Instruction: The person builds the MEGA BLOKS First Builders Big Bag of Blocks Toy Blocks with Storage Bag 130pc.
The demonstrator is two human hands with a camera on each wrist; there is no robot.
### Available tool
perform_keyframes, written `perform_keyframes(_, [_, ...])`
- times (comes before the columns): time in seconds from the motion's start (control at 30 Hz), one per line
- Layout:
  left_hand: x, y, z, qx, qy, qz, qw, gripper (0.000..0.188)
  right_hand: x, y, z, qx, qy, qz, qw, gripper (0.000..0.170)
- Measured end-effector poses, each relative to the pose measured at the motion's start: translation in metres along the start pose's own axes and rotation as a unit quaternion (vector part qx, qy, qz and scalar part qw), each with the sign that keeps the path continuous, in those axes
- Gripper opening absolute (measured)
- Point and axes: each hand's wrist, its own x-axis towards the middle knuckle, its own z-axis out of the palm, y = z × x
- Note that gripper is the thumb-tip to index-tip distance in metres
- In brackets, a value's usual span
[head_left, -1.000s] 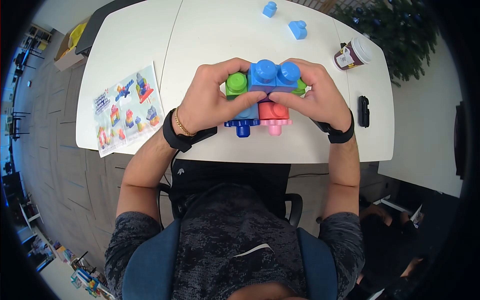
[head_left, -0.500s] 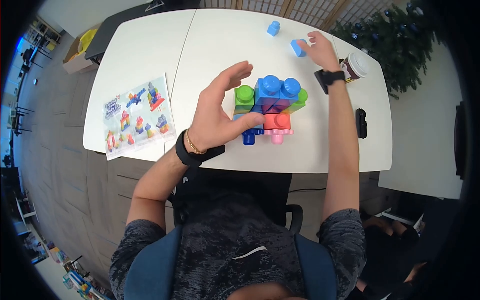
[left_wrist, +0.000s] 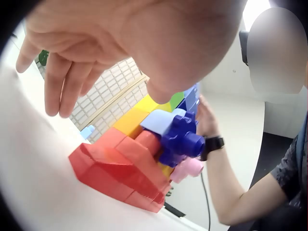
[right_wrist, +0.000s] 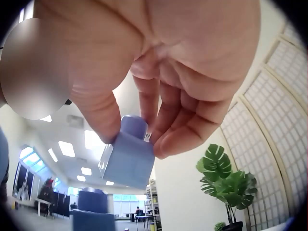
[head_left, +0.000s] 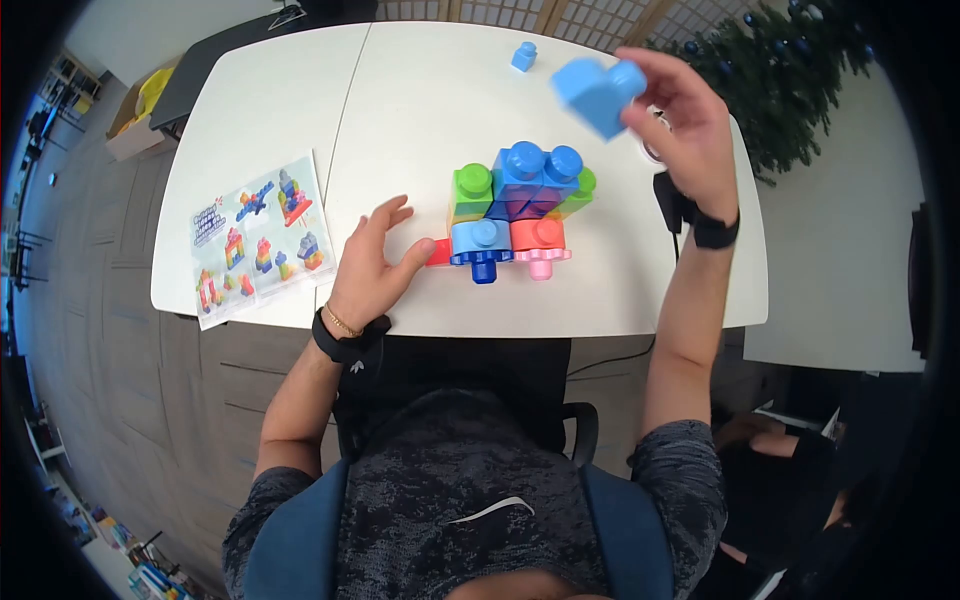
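My right hand (head_left: pixel 692 128) pinches a light blue toy block (head_left: pixel 597 95) by its stud, raised over the table's right side. In the right wrist view, thumb and fingers hold this block (right_wrist: pixel 129 161) from both sides. A built block model (head_left: pixel 520 205) stands on the table in the middle: blue blocks on top, green at the sides, a light blue and a coral block in front with dark blue and pink gear-like pieces. My left hand (head_left: pixel 372 262) hovers left of it, fingers spread and holding nothing. The left wrist view shows the model's red sloped base (left_wrist: pixel 118 166) and yellow blocks (left_wrist: pixel 132 118).
A small light blue block (head_left: pixel 524 56) stands at the table's far edge. A picture sheet (head_left: pixel 258 235) lies on the left. Behind my right hand a cup is mostly hidden. A decorated tree (head_left: pixel 790 100) stands beyond the right edge.
Both hands have left the model. The right hand reached to the far right, picked up the light blue block and brought it back nearer. The left hand drew away to the left.
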Motion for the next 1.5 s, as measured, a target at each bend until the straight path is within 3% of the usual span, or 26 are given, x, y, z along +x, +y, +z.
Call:
perform_keyframes(0.07, [-0.004,-0.005,0.002,0.026,-0.039,-0.009,0.999,0.071,-0.003,-0.035,0.005,-0.142,-0.107,-0.110,0.978,0.045])
perform_keyframes(0.13, [-0.009,-0.008,0.007,0.091,-0.062,0.044,0.993,0.079,-0.005,-0.049,0.011,-0.200,-0.155,-0.134,0.958,0.045])
perform_keyframes(0.17, [-0.010,-0.007,0.008,0.108,-0.077,0.038,0.990,0.092,-0.006,-0.047,0.016,-0.200,-0.156,-0.132,0.958,0.045])
perform_keyframes(0.27, [-0.013,0.004,0.011,0.180,-0.082,0.066,0.978,0.098,-0.006,-0.033,0.028,-0.175,-0.146,-0.171,0.958,0.046])
perform_keyframes(0.4, [-0.011,-0.007,0.022,0.196,-0.080,0.070,0.975,0.095,-0.005,-0.027,0.033,-0.165,-0.140,-0.161,0.963,0.046])
perform_keyframes(0.53, [-0.007,-0.006,0.027,0.188,-0.080,0.052,0.978,0.068,0.002,-0.010,0.031,-0.121,-0.104,-0.221,0.962,0.043])
perform_keyframes(0.57, [-0.005,-0.007,0.028,0.187,-0.079,0.048,0.978,0.060,0.007,0.001,0.030,-0.120,-0.099,-0.226,0.962,0.043])
perform_keyframes(0.63, [-0.004,-0.008,0.028,0.187,-0.074,0.048,0.978,0.056,0.024,0.040,0.027,0.031,0.111,-0.179,0.977,0.037])
perform_keyframes(0.7, [-0.005,-0.009,0.031,0.193,-0.064,0.055,0.978,0.049,0.052,0.114,0.018,-0.082,0.169,-0.085,0.978,0.038])
perform_keyframes(0.77, [-0.003,-0.008,0.033,0.195,-0.058,0.050,0.978,0.047,0.074,0.149,0.028,-0.189,0.113,0.035,0.975,0.038])
perform_keyframes(0.8, [-0.003,-0.008,0.034,0.192,-0.053,0.043,0.979,0.045,0.082,0.177,0.033,-0.187,0.116,0.030,0.975,0.038])
perform_keyframes(0.87, [-0.002,-0.009,0.036,0.196,-0.038,0.045,0.979,0.043,0.092,0.235,0.043,-0.342,0.026,-0.039,0.939,0.036])
perform_keyframes(1.0, [-0.002,-0.008,0.036,0.192,-0.042,0.038,0.980,0.043,0.100,0.269,0.062,-0.375,0.012,-0.011,0.927,0.032])
perform_keyframes(1.07, [-0.002,-0.007,0.036,0.190,-0.040,0.040,0.980,0.043,0.099,0.263,0.060,-0.416,-0.054,0.060,0.906,0.028])
perform_keyframes(1.2, [-0.001,-0.006,0.037,0.194,-0.043,0.035,0.979,0.042,0.098,0.240,0.047,-0.405,-0.078,0.054,0.909,0.025])
perform_keyframes(1.27, [-0.002,-0.008,0.038,0.194,-0.033,0.038,0.980,0.041,0.100,0.190,0.034,-0.276,0.053,0.044,0.959,0.025])
perform_keyframes(1.33, [-0.001,-0.010,0.039,0.192,-0.029,0.039,0.980,0.041,0.105,0.134,0.010,-0.205,0.043,-0.029,0.977,0.029])
perform_keyframes(1.4, [-0.002,-0.008,0.036,0.179,-0.037,0.042,0.982,0.041,0.117,0.084,-0.006,-0.047,0.004,-0.200,0.979,0.027])
perform_keyframes(1.47, [-0.003,-0.008,0.037,0.189,-0.028,0.054,0.980,0.041,0.087,-0.020,-0.007,0.049,-0.027,-0.103,0.993,0.030])
perform_keyframes(1.5, [-0.004,-0.009,0.037,0.188,-0.031,0.053,0.980,0.039,0.074,-0.041,-0.004,0.047,-0.026,-0.100,0.993,0.030])
